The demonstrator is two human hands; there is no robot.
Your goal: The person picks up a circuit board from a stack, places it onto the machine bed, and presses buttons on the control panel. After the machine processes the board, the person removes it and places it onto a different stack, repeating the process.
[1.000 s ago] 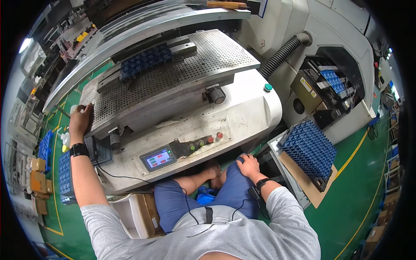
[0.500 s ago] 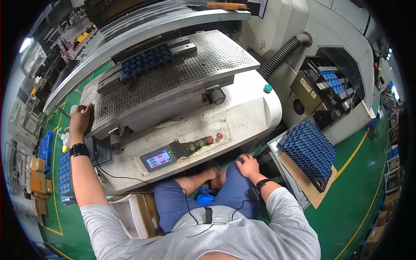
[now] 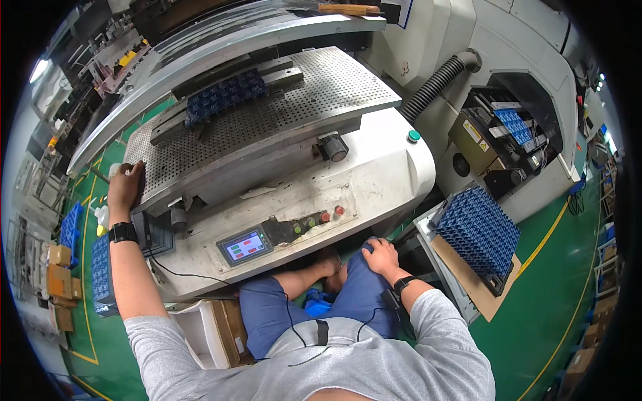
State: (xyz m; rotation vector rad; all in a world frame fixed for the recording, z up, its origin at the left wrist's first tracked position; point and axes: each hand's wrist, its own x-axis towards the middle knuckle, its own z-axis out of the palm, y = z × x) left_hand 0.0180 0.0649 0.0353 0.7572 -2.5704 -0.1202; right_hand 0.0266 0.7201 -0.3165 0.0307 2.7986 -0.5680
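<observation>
My left hand (image 3: 125, 187) is at the left corner of a perforated metal table (image 3: 334, 80). Its fingers look curled, with something whitish beside them that I cannot make out. On the table, a blue circuit board panel (image 3: 226, 97) sits between two metal bars (image 3: 287, 77). Below that, a small touch screen (image 3: 244, 246) is lit on the white machine front, next to a row of red and green buttons (image 3: 325, 217). My right hand (image 3: 382, 256) lies on my right knee, fingers spread and holding nothing.
To my right a blue stacked rack (image 3: 478, 230) stands on brown cardboard (image 3: 481, 297). Beyond it, another machine holds a blue panel (image 3: 515, 127). A cardboard box (image 3: 227, 327) stands by my left leg. A black cable (image 3: 194, 274) crosses toward my lap. A ribbed hose (image 3: 435, 87) runs behind the table.
The fingers of my left hand have shifted very slightly at the table corner. Everything else looks the same.
</observation>
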